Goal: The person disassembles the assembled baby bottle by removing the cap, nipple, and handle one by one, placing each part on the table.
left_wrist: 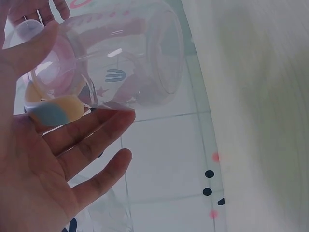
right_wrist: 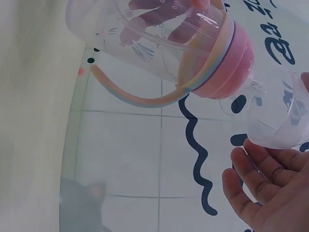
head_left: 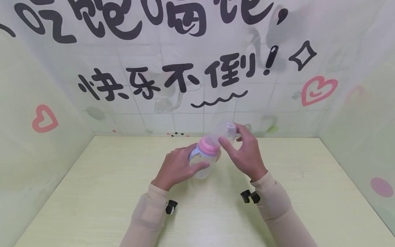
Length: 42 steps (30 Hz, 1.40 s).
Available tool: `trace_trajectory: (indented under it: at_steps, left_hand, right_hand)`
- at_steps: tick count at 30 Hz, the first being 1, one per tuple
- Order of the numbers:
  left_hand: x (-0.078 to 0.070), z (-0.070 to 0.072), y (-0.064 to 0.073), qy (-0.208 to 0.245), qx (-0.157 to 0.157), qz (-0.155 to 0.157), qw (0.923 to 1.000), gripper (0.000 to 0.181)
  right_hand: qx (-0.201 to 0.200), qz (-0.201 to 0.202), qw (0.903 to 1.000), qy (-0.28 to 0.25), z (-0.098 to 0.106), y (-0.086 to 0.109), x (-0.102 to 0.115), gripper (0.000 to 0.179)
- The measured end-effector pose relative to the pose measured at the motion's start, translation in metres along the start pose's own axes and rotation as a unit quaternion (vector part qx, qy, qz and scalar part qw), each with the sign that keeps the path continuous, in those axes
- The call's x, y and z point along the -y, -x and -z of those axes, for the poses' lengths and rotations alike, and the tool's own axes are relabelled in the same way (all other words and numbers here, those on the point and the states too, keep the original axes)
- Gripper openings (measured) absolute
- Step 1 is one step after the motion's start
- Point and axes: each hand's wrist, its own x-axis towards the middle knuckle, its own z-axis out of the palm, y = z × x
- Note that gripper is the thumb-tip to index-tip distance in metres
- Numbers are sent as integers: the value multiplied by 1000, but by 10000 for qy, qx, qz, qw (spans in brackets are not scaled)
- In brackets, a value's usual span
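Note:
My left hand (head_left: 177, 166) grips a clear baby bottle (head_left: 202, 168) around its body, tilted above the table. The bottle has a pink collar (head_left: 209, 147), and in the right wrist view a curved peach-and-blue handle (right_wrist: 140, 101) loops from its neck. Between the thumb and fingers of my right hand (head_left: 247, 154) is a clear domed bottle cap (head_left: 226, 131). The cap is close to the collar's teat end, with its open side toward the bottle. A clear teat (right_wrist: 256, 87) shows between collar and cap in the right wrist view.
A pale wood-grain table (head_left: 102, 178) lies under both hands. Behind it stands a white tiled-pattern wall sheet (head_left: 185, 123) with black lettering and pink hearts. Translucent side panels (head_left: 40, 151) border the table left and right. A black clip-like piece sits by each wrist.

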Motion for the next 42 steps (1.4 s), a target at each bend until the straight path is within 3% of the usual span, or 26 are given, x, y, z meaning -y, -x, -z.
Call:
trace_trajectory:
  at_steps: [9,15,28,36,42]
  left_hand:
    - [0,1,0,8,-22,41,10000,49]
    - [0,3,0,5,7,135,9999,51]
    - [3,1,-1,-92,-50,155,9998,51]
    - [5,1,-1,-86,-132,255,9996,50]
    - [5,3,-1,-13,-113,328,9994,50]
  right_hand:
    - [-224,110,9997,-52,9,1,-1,45]
    - [-172,23,9998,135,14,3,-10,41]
    - [507,-580,9927,924,20,18,-26,39]
    - [852,-833,9819,1475,19,24,-32,55]
    - [1393,-1053,9683,1784,17,32,-39,53]
